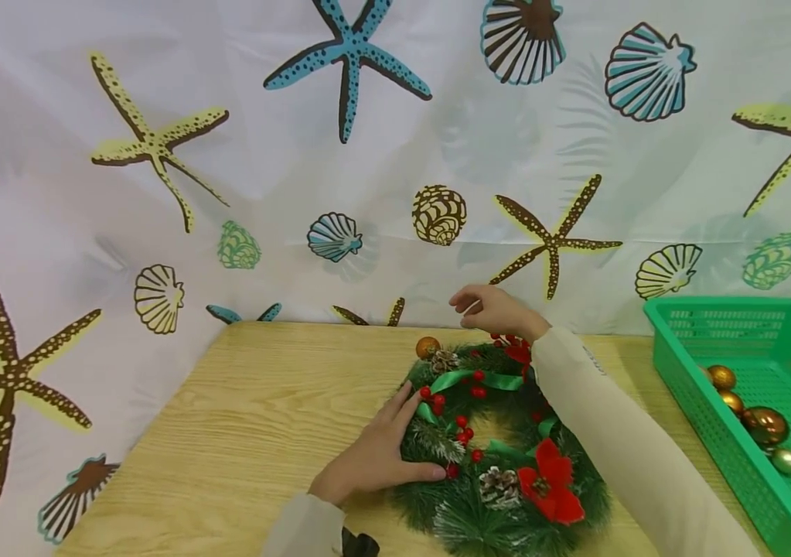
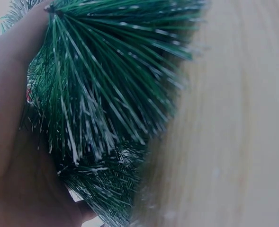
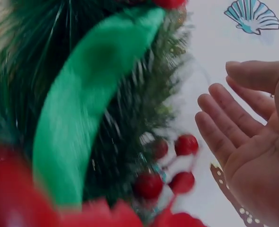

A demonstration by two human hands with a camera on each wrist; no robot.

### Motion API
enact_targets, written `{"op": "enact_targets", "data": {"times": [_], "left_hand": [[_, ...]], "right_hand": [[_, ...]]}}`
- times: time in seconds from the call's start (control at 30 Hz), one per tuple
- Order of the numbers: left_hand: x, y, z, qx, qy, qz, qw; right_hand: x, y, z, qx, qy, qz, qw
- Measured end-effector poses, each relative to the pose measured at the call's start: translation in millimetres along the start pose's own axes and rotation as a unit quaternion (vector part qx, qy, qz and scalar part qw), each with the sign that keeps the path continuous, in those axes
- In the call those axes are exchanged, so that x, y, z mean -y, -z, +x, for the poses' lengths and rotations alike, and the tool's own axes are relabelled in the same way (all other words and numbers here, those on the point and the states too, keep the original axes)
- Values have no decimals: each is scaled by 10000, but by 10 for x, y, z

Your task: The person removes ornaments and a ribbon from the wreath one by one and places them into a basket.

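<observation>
A green Christmas wreath (image 1: pixel 479 510) lies on the wooden table, dressed with green ribbon (image 3: pixel 77 104), red berries (image 1: pixel 476 384), pinecones (image 1: pixel 499 487) and a red flower (image 1: pixel 552 483). At its far left edge sits an orange bauble (image 1: pixel 427 347). My left hand (image 1: pixel 377 456) grips the wreath's left side, thumb over the top and fingers along the outer edge. In the left wrist view, frosted needles (image 2: pixel 96 85) cover much of that grasp. Just beyond the wreath's far rim, my right hand (image 1: pixel 499 309) is raised with loosely bent fingers, holding nothing.
A green plastic basket (image 1: pixel 708 441) stands at the right with several copper and gold baubles (image 1: pixel 765 425) inside. Wooden tabletop (image 1: pixel 249 418) extends to the left of the wreath. Behind the table hangs a white cloth (image 1: pixel 381 178) printed with starfish and shells.
</observation>
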State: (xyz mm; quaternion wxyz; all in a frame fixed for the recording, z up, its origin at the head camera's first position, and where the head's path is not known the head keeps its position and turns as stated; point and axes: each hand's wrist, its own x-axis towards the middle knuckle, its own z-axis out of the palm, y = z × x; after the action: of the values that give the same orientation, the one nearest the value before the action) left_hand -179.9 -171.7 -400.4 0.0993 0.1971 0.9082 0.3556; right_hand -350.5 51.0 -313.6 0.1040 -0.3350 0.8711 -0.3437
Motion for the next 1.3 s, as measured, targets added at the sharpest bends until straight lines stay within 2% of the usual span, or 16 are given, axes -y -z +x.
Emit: {"op": "enact_targets", "data": {"times": [0.13, 0.37, 0.67, 0.8, 1.0, 1.3], "left_hand": [[-1, -19, 5, 74, 32, -4, 10000], [1, -25, 7, 79, 38, -16, 10000], [-7, -3, -11, 95, 98, 17, 9999], [-3, 10, -25, 104, 130, 10, 9999], [0, 30, -34, 88, 184, -15, 9998], [-14, 27, -25, 100, 42, -32, 9999]], "right_hand": [[-17, -113, 60, 219, 70, 67, 9997], [-12, -271, 141, 856, 328, 134, 9957], [-8, -430, 230, 1411, 162, 373, 9892], [1, -441, 246, 1437, 272, 330, 9887], [8, -382, 219, 1124, 580, 230, 9917], [-14, -358, 182, 992, 805, 254, 9915]]}}
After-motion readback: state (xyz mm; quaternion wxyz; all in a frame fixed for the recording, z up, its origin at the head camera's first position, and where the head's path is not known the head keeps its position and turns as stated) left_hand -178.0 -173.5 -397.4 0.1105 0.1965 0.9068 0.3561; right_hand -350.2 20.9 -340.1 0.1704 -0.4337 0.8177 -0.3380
